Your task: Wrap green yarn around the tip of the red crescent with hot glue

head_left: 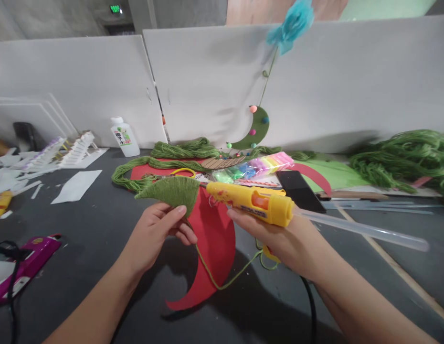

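My left hand (161,229) pinches a red crescent cutout (215,234) whose upper end is wound with green yarn (172,191). The crescent's bare lower part curves down to a point above the dark table. In my right hand (275,239) is a yellow hot glue gun (248,200), a long clear glue stick (365,229) jutting from its back. Its nozzle points left, at the edge of the wrapped part; I cannot tell whether they touch. A loose green strand (239,274) hangs from near my left fingers and loops toward my right hand.
Green yarn skeins (186,148) lie behind, with a larger heap (404,155) at right. A bag of colored pompoms (252,167), a black phone (301,190) and yellow-handled scissors (184,172) lie beyond my hands. A white bottle (125,136) and a purple tool (28,267) are at left.
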The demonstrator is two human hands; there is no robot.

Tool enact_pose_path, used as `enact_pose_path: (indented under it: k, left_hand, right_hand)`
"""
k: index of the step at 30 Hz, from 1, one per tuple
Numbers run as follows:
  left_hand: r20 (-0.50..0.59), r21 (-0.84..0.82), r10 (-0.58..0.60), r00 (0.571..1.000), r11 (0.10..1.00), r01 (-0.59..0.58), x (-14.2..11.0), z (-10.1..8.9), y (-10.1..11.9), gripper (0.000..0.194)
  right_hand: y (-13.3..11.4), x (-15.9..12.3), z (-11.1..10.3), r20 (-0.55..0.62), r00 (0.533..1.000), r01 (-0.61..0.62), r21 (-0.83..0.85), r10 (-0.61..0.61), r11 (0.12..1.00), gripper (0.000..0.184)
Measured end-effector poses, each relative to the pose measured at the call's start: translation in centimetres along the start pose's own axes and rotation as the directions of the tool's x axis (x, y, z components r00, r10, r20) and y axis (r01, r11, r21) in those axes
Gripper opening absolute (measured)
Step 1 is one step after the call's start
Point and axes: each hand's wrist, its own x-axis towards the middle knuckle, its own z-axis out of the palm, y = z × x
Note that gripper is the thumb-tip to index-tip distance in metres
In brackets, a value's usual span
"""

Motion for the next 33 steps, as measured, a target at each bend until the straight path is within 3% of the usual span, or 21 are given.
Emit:
enact_pose_path:
  k: [8,13,15,18,21,22,24,25,27,29,31,33]
  left_hand:
    - [0.029,0.003,-0.004,1.000,1.000,0.004,0.0,-0.1,-0.1,0.027]
    - [0.023,0.009,-0.033,0.999,0.999,0.032,0.4,-0.2,-0.2,0.026]
    - [-0.054,-0.017,-0.026,0.998,1.000,0.025,1.0,-0.5,-0.2,0.024]
    - [-0.261,-0.090,-0.006,0.965,0.996,-0.018,2.0,-1.3,-0.2,0.022]
    - [-0.410,-0.181,0.015,0.912,0.979,-0.098,2.9,-2.3,-0.4,0.023]
    - [-0.432,-0.197,0.022,0.902,0.973,-0.118,3.1,-2.6,-0.5,0.024]
    - [-0.457,-0.221,0.032,0.889,0.964,-0.148,3.4,-3.1,-0.8,0.025]
    - [-0.466,-0.231,0.035,0.884,0.960,-0.160,3.5,-3.3,-0.9,0.025]
    - [-0.482,-0.250,0.043,0.875,0.951,-0.184,3.7,-3.6,-1.2,0.026]
    - [-0.491,-0.264,0.052,0.870,0.942,-0.205,3.9,-3.8,-1.4,0.028]
    - [-0.490,-0.271,0.060,0.870,0.938,-0.217,3.9,-3.8,-1.5,0.029]
    - [-0.479,-0.272,0.065,0.875,0.937,-0.219,3.8,-3.6,-1.4,0.029]
  right_hand:
    - [1.6,-0.5,-0.5,0.061,0.996,0.072,-0.048,-0.069,0.996,0.020]
    - [0.7,0.0,-0.8,-0.025,0.995,-0.096,-0.029,0.095,0.995,0.021]
    - [0.3,0.2,-0.9,-0.053,0.982,-0.179,0.005,0.179,0.984,0.026]
    - [-0.4,0.3,-1.0,0.003,0.967,-0.251,0.148,0.253,0.957,0.025]
    - [-1.4,-0.2,-1.0,0.197,0.973,-0.163,0.211,0.122,0.964,0.016]
    - [-1.8,-0.5,-0.8,0.300,0.953,-0.099,0.200,0.035,0.975,0.019]
    - [-2.3,-1.2,0.2,0.512,0.853,0.005,0.185,-0.100,0.983,0.033]
    - [-2.5,-1.7,0.9,0.553,0.825,0.027,0.170,-0.118,0.985,0.029]
    - [-2.5,-2.6,3.0,0.703,0.701,0.103,0.064,-0.118,0.993,0.025]
    - [-2.3,-3.4,5.2,0.769,0.635,0.178,-0.045,-0.080,0.983,0.026]
    - [-2.3,-3.9,6.8,0.774,0.626,0.251,-0.084,-0.095,0.964,0.026]
    - [-2.4,-3.9,7.4,0.723,0.674,0.267,-0.044,-0.153,0.963,0.028]
